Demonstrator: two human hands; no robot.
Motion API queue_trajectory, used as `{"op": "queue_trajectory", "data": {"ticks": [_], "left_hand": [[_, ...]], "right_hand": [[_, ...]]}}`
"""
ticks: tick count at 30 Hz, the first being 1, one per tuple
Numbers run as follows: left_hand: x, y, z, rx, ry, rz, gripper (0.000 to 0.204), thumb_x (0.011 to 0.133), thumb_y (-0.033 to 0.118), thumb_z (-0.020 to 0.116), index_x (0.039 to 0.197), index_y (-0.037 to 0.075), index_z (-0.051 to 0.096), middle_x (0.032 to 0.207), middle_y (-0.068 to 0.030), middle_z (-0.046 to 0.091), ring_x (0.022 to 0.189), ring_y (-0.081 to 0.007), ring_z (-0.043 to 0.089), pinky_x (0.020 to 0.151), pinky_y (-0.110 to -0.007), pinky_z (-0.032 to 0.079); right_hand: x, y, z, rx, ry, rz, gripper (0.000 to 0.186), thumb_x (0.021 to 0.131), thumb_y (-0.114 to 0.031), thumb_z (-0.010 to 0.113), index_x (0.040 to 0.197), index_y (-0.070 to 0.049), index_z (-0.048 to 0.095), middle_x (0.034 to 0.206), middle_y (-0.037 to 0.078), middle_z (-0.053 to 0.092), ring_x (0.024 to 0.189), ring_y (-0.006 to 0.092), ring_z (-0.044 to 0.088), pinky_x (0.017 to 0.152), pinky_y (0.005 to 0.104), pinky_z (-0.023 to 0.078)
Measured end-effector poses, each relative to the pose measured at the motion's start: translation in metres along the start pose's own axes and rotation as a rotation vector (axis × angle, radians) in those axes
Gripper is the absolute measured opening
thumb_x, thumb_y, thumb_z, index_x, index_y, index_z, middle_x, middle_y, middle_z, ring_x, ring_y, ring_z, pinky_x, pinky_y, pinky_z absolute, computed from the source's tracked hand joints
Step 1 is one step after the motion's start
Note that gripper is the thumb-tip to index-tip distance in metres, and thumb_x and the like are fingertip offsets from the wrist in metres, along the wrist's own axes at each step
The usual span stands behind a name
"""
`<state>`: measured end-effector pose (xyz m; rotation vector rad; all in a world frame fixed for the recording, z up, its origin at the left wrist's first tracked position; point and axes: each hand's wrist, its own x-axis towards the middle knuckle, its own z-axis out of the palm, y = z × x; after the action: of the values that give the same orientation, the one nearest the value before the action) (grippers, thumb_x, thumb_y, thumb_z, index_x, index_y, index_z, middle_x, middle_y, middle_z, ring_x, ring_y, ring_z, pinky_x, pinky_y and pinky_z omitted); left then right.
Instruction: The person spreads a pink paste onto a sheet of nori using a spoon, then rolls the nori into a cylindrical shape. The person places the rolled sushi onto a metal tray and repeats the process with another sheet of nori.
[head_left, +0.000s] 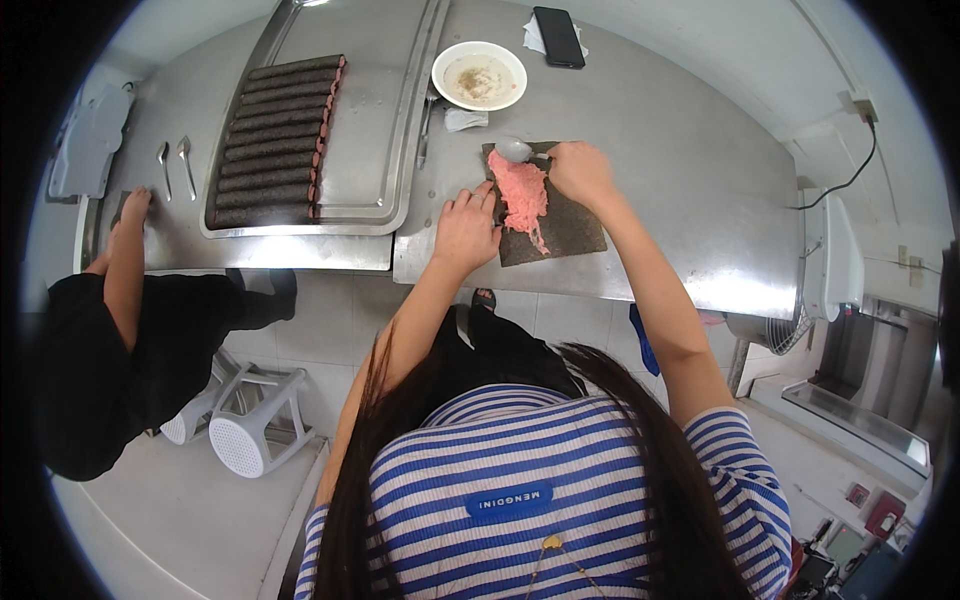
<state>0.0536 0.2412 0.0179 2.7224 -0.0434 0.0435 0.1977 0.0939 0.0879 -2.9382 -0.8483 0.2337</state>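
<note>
We've got a steel bench (pixel 690 170): large metal tray (pixel 370 130), two spoons (pixel 184 146) to its left, white bowl (pixel 441 80), white tissue (pixel 466 120) just beside, dark sheet (pixel 575 228), white paper (pixel 534 38) under black phone (pixel 558 38).

Paste (pixel 521 193) on seaweed sheet (pixel 577 237), bowl (pixel 440 86) behind, rolls (pixel 277 140) on tray (pixel 372 130) at left

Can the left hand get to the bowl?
Probably yes: only a small white tissue seems to lie between the left hand, by the seaweed, and the bowl.
</note>
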Motion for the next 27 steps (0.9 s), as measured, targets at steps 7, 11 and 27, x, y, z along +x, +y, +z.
{"op": "queue_trajectory", "data": {"ticks": [7, 11, 27], "left_hand": [[0.002, 0.002, 0.0, 0.012, -0.009, 0.008, 0.055, 0.075, 0.024, 0.069, 0.122, 0.002, 0.051, 0.135, -0.0077, 0.048, 0.112, -0.0267, 0.051, 0.088, -0.041, 0.043], [0.002, 0.002, -0.002, 0.034, -0.021, 0.006, 0.055, 0.075, 0.025, 0.069, 0.122, 0.002, 0.052, 0.135, -0.0078, 0.049, 0.113, -0.0266, 0.051, 0.088, -0.041, 0.043], [0.0, -0.005, -0.005, 0.016, -0.062, 0.015, 0.066, 0.074, 0.03, 0.073, 0.131, 0.008, 0.049, 0.142, -0.003, 0.045, 0.131, -0.028, 0.039, 0.108, -0.046, 0.03]], "right_hand": [[0.004, -0.002, -0.003, -0.186, -0.011, -0.208, 0.019, 0.075, -0.014, 0.056, 0.081, -0.002, 0.07, 0.084, 0.021, 0.067, 0.08, 0.0357, 0.067, 0.07, 0.0454, 0.053], [0.007, 0.002, -0.009, -0.101, -0.078, -0.039, 0.02, 0.074, -0.013, 0.056, 0.082, -0.001, 0.07, 0.087, 0.022, 0.067, 0.082, 0.0361, 0.067, 0.072, 0.0458, 0.053], [-0.071, -0.003, -0.025, -0.092, -0.229, -0.17, 0.038, 0.075, -0.009, 0.052, 0.107, -0.02, 0.07, 0.083, 0.017, 0.067, 0.083, 0.0337, 0.066, 0.071, 0.0451, 0.052]]}}
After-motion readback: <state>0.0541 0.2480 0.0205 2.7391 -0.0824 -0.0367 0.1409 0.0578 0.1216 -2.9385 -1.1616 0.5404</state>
